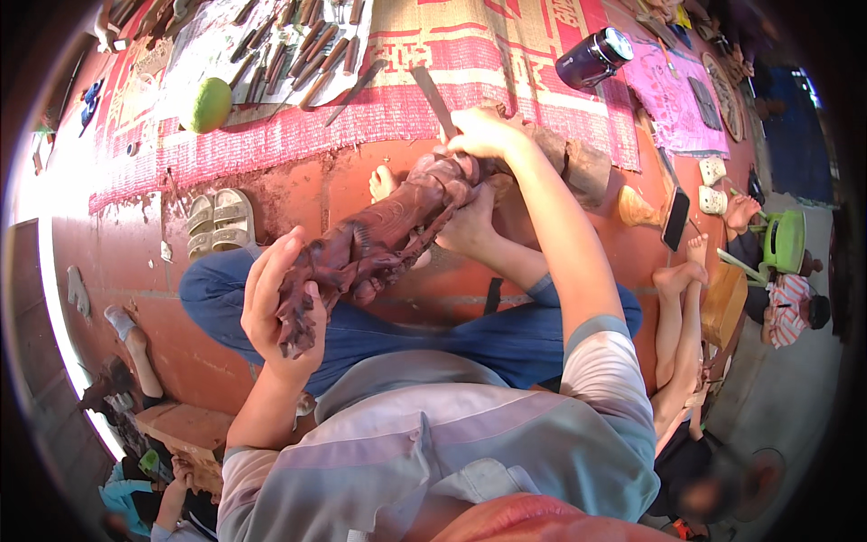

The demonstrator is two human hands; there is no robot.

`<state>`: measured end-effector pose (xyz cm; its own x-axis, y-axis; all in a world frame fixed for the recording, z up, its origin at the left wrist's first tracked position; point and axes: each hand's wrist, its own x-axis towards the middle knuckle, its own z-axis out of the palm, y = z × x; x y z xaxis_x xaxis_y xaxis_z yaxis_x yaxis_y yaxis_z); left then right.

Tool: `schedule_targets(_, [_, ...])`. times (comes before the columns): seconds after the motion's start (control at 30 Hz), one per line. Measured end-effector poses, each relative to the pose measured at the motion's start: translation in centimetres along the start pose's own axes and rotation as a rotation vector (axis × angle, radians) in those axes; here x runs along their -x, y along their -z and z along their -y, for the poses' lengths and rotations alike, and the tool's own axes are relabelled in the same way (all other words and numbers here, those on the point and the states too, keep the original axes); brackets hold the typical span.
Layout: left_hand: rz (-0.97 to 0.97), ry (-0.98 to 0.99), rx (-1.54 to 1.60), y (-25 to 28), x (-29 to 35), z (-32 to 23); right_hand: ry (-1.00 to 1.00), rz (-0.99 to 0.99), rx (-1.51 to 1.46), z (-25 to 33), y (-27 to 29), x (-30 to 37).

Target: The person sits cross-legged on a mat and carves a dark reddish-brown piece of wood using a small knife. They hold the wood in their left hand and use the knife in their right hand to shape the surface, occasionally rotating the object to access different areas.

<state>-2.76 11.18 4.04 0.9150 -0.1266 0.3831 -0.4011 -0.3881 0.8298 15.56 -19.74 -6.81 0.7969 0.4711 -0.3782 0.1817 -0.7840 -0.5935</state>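
Note:
A reddish-brown wooden carving (384, 233) lies slantwise above my crossed legs, its surface cut with folds and figures. My left hand (275, 289) grips its lower, rougher end, with the thumb on one side and long fingers along the other. At the upper end my right hand (483, 134) is closed round a flat dark tool like a file (433, 101), whose blade points away from me. The hand sits against the carving's tip. Another flat dark strip (355, 92) lies on the mat to the left. Glare washes out part of the right hand.
Several chisels (312, 59) lie on pale sheets over a red patterned mat (433, 45). Nearby are a green round fruit (208, 106), dark flask (594, 59), wood block (587, 172), mallet-like wooden piece (638, 208), phone (675, 219) and sandals (221, 221). Other people sit at both sides.

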Motion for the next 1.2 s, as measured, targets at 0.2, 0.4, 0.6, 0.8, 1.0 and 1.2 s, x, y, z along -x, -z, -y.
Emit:
schedule_targets(0.2, [0.0,-0.01,0.029,-0.3,0.4,0.2,-0.057,0.099,-0.037,-0.5,0.8,-0.6])
schedule_targets(0.4, [0.012,-0.015,0.016,-0.1,0.3,0.1,0.012,0.075,0.021,-1.1,-0.3,-0.3])
schedule_targets(0.6, [0.007,0.024,0.035,-0.2,0.4,-0.1,-0.206,-0.432,-0.292,-2.3,0.2,0.9])
schedule_targets(0.8, [-0.054,-0.018,-0.026,-0.6,0.0,-0.4,-0.096,-0.847,-0.843,-4.1,-4.2,6.1])
schedule_targets(1.0, [-0.059,-0.006,-0.011,-0.6,0.2,-0.6,-0.133,-1.122,-1.026,-1.9,-9.7,8.9])
schedule_targets(1.2, [-0.014,-0.049,0.007,-0.8,0.5,-0.4,-0.027,-0.971,-0.478,-1.2,-9.7,7.8])
